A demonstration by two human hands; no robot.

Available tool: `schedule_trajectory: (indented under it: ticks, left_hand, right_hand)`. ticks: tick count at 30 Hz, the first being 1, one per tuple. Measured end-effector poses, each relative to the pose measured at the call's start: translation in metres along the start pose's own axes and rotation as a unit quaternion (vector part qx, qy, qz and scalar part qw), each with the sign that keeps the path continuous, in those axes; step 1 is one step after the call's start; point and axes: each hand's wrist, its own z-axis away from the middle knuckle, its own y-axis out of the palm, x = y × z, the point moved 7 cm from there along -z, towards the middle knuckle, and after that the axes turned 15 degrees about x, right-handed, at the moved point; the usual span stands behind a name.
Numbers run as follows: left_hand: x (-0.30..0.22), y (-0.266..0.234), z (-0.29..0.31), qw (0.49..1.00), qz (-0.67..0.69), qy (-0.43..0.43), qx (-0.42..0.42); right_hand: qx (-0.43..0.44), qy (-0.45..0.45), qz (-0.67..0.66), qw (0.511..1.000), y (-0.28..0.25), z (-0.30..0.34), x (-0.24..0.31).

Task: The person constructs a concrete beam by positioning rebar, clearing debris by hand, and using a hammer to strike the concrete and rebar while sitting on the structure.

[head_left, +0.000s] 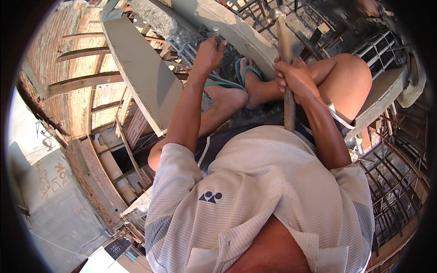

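My left hand [209, 55] is closed around a metal chisel [216, 32], whose blunt, shiny top sticks up above the fist. Its lower part is hidden by my fingers. My right hand [298, 79] grips the long wooden handle of a hammer [284, 38]. The handle's butt end reaches down toward my belly, and its far end lies near the top of the view, where the head is hard to make out. Between my hands are my feet in green flip-flops [241, 73]. Rough broken concrete [157, 20] lies just beyond my left hand.
A smooth grey concrete slab [141, 68] rises on the left, and a concrete beam [227, 25] runs across ahead. Steel rebar [382, 54] stands at the right, with more rebar below it. Beyond the slab, timber battens [86, 82] and brickwork show far below. Part of a person [368, 8] appears at top right.
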Motion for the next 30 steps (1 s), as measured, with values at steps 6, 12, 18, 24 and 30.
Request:
schedule_trajectory:
  ticks: [6,12,18,24,30]
  left_hand:
    - [0.012,-0.001,0.026,1.0,-0.02,-0.019,-0.011]
    - [0.017,0.0,0.055,0.998,0.033,-0.031,-0.038]
    - [0.026,0.001,0.065,0.996,0.016,-0.073,-0.049]
    - [0.033,0.001,0.066,0.996,0.026,-0.051,-0.072]
    - [0.025,0.019,0.067,0.998,0.004,-0.033,-0.049]
  right_hand:
    - [0.025,-0.117,0.046,0.992,0.022,0.021,0.051]
    - [0.076,-0.214,0.06,0.972,0.038,0.05,0.09]
    - [0.12,-0.329,0.142,0.926,0.064,0.062,0.117]
    - [0.115,-0.284,0.173,0.936,0.059,0.048,0.098]
    - [0.146,-0.153,0.205,0.956,0.047,0.033,0.061]
